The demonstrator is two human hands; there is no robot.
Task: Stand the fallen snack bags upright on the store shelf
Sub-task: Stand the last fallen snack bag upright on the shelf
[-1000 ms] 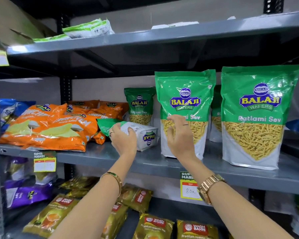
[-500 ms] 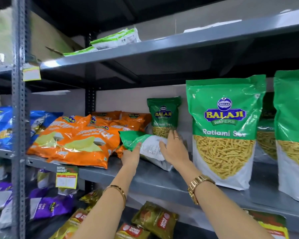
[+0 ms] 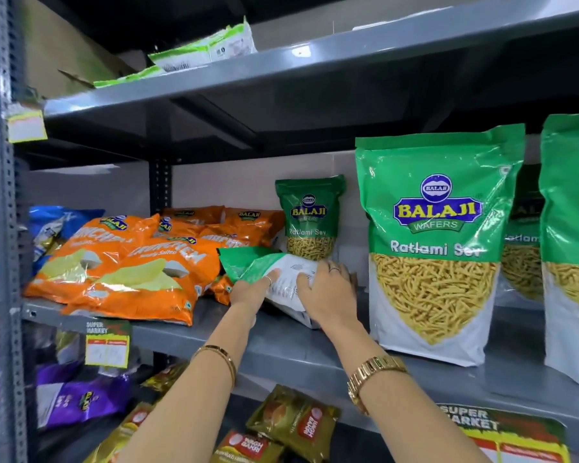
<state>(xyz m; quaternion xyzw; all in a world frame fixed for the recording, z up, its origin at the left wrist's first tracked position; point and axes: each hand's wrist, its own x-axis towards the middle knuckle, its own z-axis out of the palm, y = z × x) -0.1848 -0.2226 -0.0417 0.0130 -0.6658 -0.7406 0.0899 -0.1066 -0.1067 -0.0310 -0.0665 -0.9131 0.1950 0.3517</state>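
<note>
A fallen green-and-white snack bag point(image 3: 283, 272) lies tilted on the grey middle shelf point(image 3: 281, 345), its back side up and its green top pointing left. My left hand point(image 3: 253, 290) grips its left side and my right hand point(image 3: 330, 294) presses on its right side. Behind it a small green Balaji Ratlami Sev bag point(image 3: 310, 217) stands upright. A large Ratlami Sev bag point(image 3: 435, 242) stands upright just right of my right hand. Another large one point(image 3: 570, 245) stands at the right edge, with a further bag point(image 3: 520, 235) behind them.
Orange Crunchem chip bags point(image 3: 124, 262) lie flat in a pile at the left of the same shelf. Blue bags point(image 3: 57, 225) lie beyond the upright post point(image 3: 5, 228). Green-white packets point(image 3: 204, 48) lie on the top shelf. Tea packets point(image 3: 291, 422) and purple bags point(image 3: 81, 399) sit below.
My right hand left the large upright bag and came down onto the fallen bag beside my left hand. The bag has tilted up off the shelf. The view has swung left and closer.
</note>
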